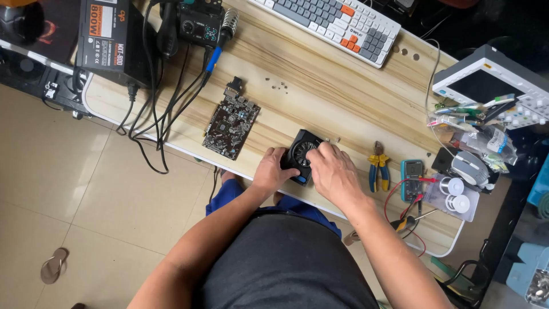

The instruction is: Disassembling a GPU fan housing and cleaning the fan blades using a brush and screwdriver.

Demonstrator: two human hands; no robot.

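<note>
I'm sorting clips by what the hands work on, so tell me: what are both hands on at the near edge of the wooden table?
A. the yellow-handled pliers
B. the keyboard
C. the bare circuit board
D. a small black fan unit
D: the left hand grips the side of the small black fan unit while the right hand rests on top of it; the circuit board and the pliers lie untouched on either side.

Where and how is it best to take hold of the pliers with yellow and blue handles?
Probably by the two handles of the pliers, coming from the near table edge. They lie flat on the table with the handles pointing toward the person and the metal head away, just right of the right hand.
</note>
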